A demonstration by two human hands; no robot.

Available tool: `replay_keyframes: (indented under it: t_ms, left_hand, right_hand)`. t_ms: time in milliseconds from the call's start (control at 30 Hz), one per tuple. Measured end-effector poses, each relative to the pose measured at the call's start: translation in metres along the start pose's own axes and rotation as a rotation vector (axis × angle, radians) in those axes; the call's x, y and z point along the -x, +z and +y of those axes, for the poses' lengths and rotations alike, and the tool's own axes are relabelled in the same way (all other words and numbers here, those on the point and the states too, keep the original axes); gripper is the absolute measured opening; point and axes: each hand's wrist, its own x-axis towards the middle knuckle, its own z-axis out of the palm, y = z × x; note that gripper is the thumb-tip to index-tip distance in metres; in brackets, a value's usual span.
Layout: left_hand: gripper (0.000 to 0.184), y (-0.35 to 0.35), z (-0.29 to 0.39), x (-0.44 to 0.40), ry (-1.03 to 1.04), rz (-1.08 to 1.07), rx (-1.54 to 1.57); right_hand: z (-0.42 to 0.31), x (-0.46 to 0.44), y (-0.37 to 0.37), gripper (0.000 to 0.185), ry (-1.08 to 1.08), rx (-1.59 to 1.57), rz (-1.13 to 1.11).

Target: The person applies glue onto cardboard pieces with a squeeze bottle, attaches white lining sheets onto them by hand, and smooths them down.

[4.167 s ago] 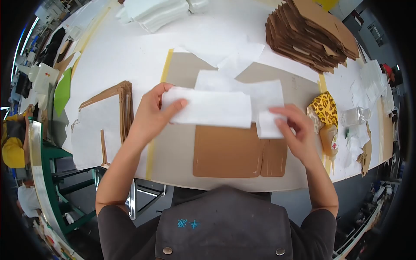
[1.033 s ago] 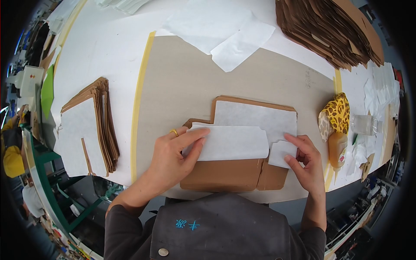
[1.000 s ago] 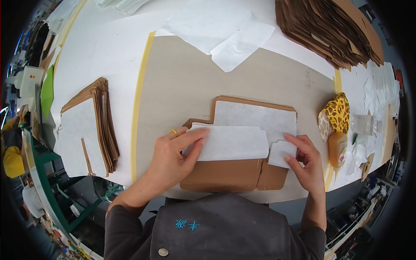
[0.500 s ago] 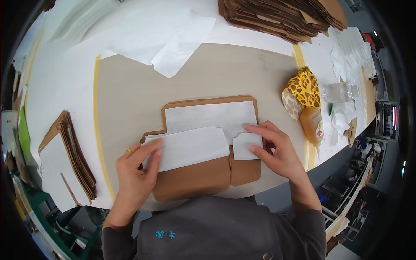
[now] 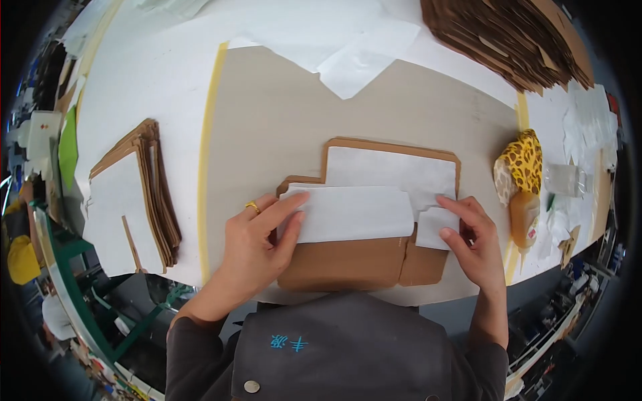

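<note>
A brown piece (image 5: 348, 264) with a notched outline lies on the grey board, and a white sheet (image 5: 381, 167) covers its far part. The sheet's near part is folded back into a long white flap (image 5: 354, 214) and a small white flap (image 5: 433, 227). My left hand (image 5: 261, 234), with a ring on one finger, pinches the long flap's left end between thumb and fingers. The small flap's right side is between the thumb and forefinger of my right hand (image 5: 473, 240).
Brown pieces faced in white (image 5: 127, 200) are stacked at left. A tall brown stack (image 5: 508, 40) stands far right. A leopard-print cloth (image 5: 521, 164), an amber bottle (image 5: 524, 217) and a clear container (image 5: 565, 179) sit at right. Loose white sheets (image 5: 354, 60) lie beyond the board.
Since the oldest frame, the flaps and both hands have come down onto the brown piece, whose white-covered far part now shows. Over the last second the hands keep their hold; mostly the view shifts.
</note>
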Motion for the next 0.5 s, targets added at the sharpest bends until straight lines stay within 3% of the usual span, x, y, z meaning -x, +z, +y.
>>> replay_keyframes:
  t_ms: [500]
  left_hand:
    - [0.022,0.0014,-0.0131,0.0042,0.068,0.054,-0.035]
  right_hand:
    - [-0.0008,-0.0011,0.0028,0.042,0.002,0.028,0.022]
